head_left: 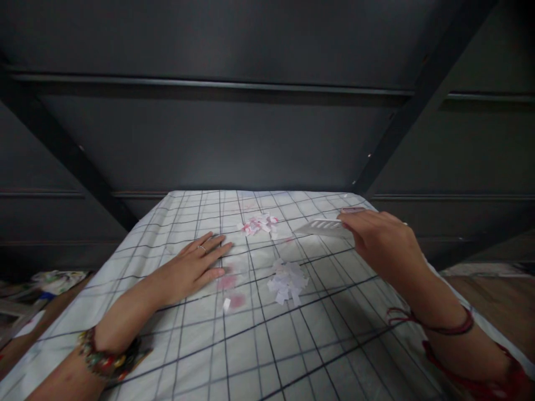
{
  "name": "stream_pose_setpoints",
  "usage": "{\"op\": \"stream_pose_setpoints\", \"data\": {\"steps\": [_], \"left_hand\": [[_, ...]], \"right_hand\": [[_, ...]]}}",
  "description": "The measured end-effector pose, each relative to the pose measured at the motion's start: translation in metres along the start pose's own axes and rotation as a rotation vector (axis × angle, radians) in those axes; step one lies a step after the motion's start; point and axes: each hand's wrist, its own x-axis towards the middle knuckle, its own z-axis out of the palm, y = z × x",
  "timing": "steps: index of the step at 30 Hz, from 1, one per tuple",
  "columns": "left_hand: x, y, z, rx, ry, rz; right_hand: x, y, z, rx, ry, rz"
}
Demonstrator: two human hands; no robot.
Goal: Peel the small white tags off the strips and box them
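Nearest cam: beaded bracelet [100,356] on L wrist, lower L. L hand [194,267] rests palm-down on checked cloth [184,345], fingers moderately spread, ring on one, no object seen in it. Just R of its thumb: pink stains [238,301], w/ one loose white scrap [226,304] beside the nearer stain. Further R & toward the back: pink-marked pile [259,224] of what look like paper bits, near L fingertips, apart from them. Slightly R & nearer cam: pale pile [287,283] of similar bits, approx. between the hands. R of both: white slotted item [322,227], gripped at its R end by R hand [382,236], fingers pinched narrow on it. Key relation: item's long axis appears to run abt. sideways, free end pointing L, near pink-marked pile, not touching; from R fingers, pale pile lies L & nearer cam. L hand is closer to either pile. Item-to-cloth contact: can't tell. Far R: red cord [453,328] on R wrist.
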Motion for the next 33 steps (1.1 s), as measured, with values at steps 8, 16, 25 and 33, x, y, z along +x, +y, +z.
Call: {"op": "stream_pose_setpoints", "data": {"steps": [8,16,25,33], "left_hand": [[0.001,0.002,-0.003,0.008,-0.010,0.004],[0.001,0.004,-0.005,0.008,-0.041,-0.017],[0.002,0.005,-0.005,0.009,-0.027,-0.009],[0.003,0.005,-0.005,0.006,-0.017,-0.019]], "right_hand": [[0.009,-0.026,-0.003,0.179,-0.005,-0.134],[-0.002,0.001,-0.012,0.097,0.046,-0.033],[0.007,-0.023,-0.008,0.183,0.006,-0.143],[0.006,-0.015,-0.007,0.123,0.014,-0.063]]}}
